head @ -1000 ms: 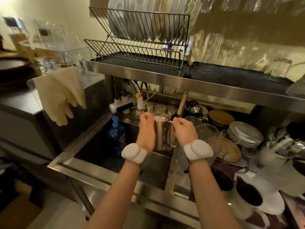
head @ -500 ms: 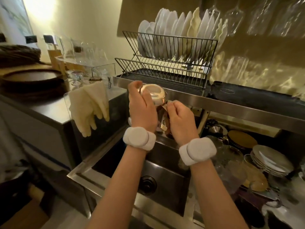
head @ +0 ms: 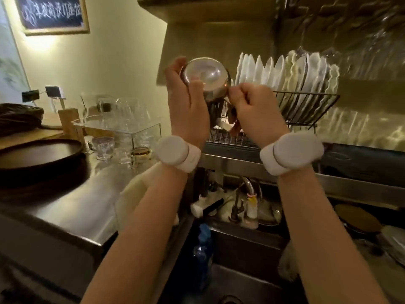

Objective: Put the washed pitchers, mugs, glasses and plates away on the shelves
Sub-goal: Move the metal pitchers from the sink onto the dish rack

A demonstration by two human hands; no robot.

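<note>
I hold a steel pitcher (head: pixel 206 77) upside down, its round bottom facing me, raised above the steel shelf (head: pixel 236 162) over the sink. My left hand (head: pixel 186 104) wraps its body from the left. My right hand (head: pixel 254 106) pinches its handle on the right. Just behind and right of the pitcher, white plates (head: pixel 285 71) stand on edge in a wire dish rack (head: pixel 302 108). Both wrists carry white bands.
Clear glasses (head: pixel 125 115) fill a clear tray on the steel counter (head: pixel 72 202) at left, next to dark round trays (head: pixel 37 154). Below are the sink (head: pixel 241 260), a tap (head: pixel 247 194) and a blue bottle (head: pixel 202 255). Stacked plates (head: pixel 359 218) lie at lower right.
Both hands lifted the pitcher from over the sink up to the level of the dish rack and turned it bottom up. My view tilted upward with it.
</note>
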